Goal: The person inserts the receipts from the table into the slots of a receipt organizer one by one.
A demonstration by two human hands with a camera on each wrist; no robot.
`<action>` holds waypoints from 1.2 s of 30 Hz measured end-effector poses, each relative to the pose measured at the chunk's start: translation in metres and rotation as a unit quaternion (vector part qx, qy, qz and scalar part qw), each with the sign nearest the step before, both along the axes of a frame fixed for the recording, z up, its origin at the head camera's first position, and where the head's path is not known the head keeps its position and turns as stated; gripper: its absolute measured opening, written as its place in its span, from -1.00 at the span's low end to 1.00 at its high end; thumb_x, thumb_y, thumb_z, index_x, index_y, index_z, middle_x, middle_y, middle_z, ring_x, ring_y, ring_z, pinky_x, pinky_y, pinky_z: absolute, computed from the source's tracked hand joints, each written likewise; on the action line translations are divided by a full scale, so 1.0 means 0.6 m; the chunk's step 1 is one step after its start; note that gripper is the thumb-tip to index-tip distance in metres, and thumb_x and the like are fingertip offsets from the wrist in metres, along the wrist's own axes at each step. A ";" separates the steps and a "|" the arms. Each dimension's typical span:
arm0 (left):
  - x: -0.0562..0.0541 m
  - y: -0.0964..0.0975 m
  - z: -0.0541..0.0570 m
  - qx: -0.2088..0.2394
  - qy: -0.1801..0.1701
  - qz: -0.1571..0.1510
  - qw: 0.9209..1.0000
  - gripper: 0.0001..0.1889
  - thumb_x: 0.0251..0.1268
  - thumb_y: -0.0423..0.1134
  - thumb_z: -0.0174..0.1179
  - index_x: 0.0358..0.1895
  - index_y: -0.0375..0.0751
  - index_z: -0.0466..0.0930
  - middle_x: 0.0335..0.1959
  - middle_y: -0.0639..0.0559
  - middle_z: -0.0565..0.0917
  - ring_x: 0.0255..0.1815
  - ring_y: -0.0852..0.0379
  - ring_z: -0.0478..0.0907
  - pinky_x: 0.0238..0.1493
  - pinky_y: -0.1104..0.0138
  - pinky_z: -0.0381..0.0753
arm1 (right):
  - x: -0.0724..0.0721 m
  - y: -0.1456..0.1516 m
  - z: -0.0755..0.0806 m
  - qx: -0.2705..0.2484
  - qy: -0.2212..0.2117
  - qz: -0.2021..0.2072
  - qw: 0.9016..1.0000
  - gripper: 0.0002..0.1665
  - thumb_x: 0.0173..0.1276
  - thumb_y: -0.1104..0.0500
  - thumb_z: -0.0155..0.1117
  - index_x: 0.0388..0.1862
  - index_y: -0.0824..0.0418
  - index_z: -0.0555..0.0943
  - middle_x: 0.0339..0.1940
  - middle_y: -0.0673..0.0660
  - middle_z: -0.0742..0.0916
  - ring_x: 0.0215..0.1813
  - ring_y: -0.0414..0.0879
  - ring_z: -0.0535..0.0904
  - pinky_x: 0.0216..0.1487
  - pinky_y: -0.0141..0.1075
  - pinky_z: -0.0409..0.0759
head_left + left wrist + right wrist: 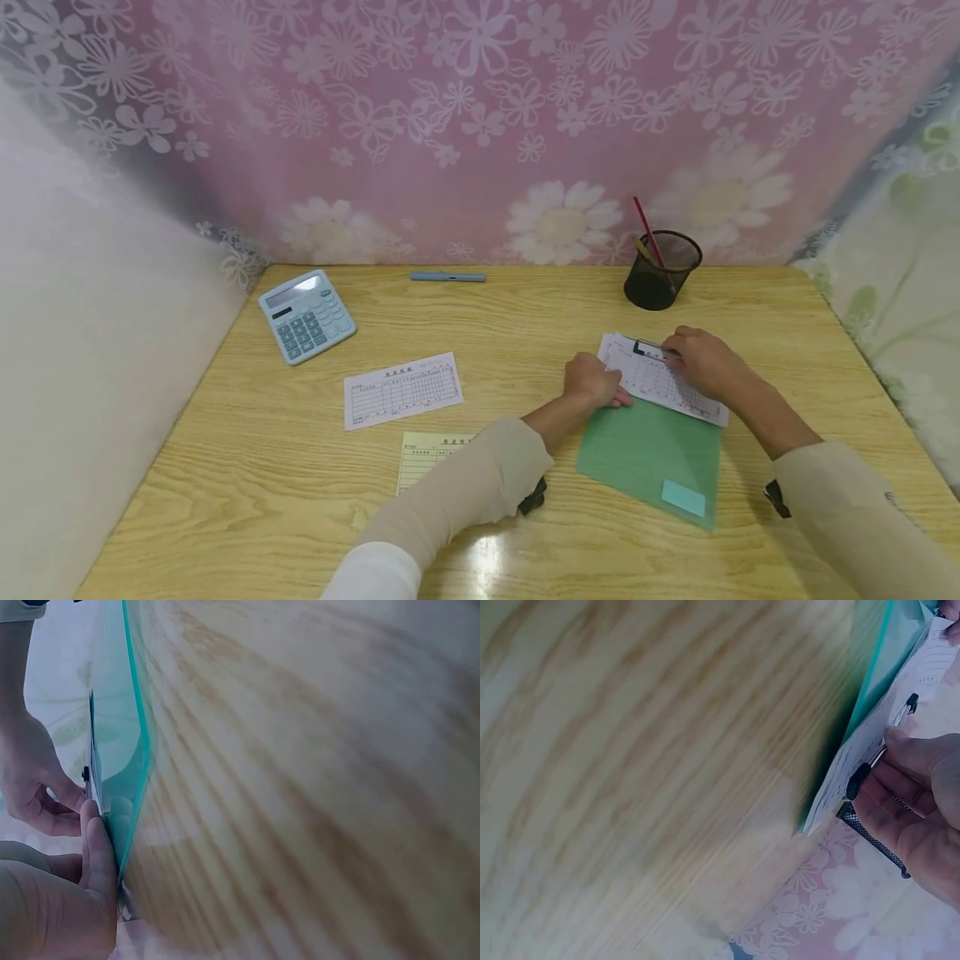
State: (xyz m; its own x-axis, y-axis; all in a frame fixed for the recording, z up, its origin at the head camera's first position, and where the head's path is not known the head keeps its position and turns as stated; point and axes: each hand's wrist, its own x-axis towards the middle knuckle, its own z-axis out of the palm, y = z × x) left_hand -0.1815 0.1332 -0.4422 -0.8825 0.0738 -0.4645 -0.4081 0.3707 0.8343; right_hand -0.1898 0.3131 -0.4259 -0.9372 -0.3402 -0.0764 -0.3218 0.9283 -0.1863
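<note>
A green translucent file folder with a pale blue label lies at the right of the table. White printed forms lie over its far part, where a metal clip with black ends runs across them. My right hand pinches this clip between thumb and fingers. At the left edge of the forms, my left hand grips the folder's side, its fingertips over the papers. In the left wrist view, the left fingers lie along the folder close to the right hand.
Behind the folder stands a black mesh pen cup with a red pencil. Leftward lie a white form, a yellow form partly under the left sleeve, a blue calculator and a blue pen. A floral curtain hangs behind.
</note>
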 end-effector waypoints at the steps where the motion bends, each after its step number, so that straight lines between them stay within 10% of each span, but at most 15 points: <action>1: 0.000 0.000 0.000 0.000 0.001 0.000 1.000 -0.64 0.31 -0.31 0.17 0.08 -0.48 0.47 -0.75 -0.08 0.66 -0.67 0.13 0.68 -0.60 0.41 0.64 | 0.000 0.000 0.000 0.001 0.001 0.000 1.000 -0.72 0.30 0.34 0.21 -0.05 0.47 0.59 -0.18 0.30 0.64 -0.09 0.20 0.60 0.03 0.11 0.56; 10: 0.000 -0.041 0.008 -0.004 0.031 -0.056 0.998 -0.70 0.24 -0.25 0.26 -0.62 -0.35 0.63 -0.73 -0.08 0.67 -0.63 0.08 0.69 -0.58 0.38 0.67 | 0.001 0.000 0.000 -0.003 0.006 0.006 1.000 -0.72 0.26 0.33 0.27 -0.07 0.45 0.61 -0.21 0.27 0.67 -0.14 0.15 0.62 -0.02 0.07 0.58; 21: -0.009 -0.235 0.040 0.020 0.119 -0.123 0.985 -0.67 0.28 -0.04 0.22 -0.16 -0.28 0.61 -0.29 -0.17 0.74 -0.27 -0.06 0.72 -0.28 0.22 0.73 | -0.002 0.004 0.004 -0.007 -0.005 0.003 1.000 -0.70 0.26 0.28 0.29 -0.06 0.43 0.62 -0.23 0.23 0.67 -0.18 0.10 0.62 -0.08 0.04 0.60; 36: 0.013 -0.499 0.032 -0.176 0.159 -0.007 0.971 -0.53 0.26 0.07 0.20 -0.01 -0.29 0.55 -0.09 -0.17 0.64 -0.05 -0.05 0.58 -0.14 0.24 0.61 | -0.008 0.005 0.014 0.005 -0.015 0.003 1.000 -0.68 0.25 0.26 0.31 -0.05 0.41 0.64 -0.27 0.20 0.68 -0.21 0.06 0.61 -0.11 0.02 0.60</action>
State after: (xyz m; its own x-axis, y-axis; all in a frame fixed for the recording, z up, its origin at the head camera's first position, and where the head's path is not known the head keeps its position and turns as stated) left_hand -0.1736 -0.1664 -0.4233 -0.9856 -0.0279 -0.1668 -0.1435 0.6601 0.7374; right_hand -0.1944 0.3158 -0.4173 -0.9323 -0.3452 -0.1074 -0.3223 0.9282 -0.1856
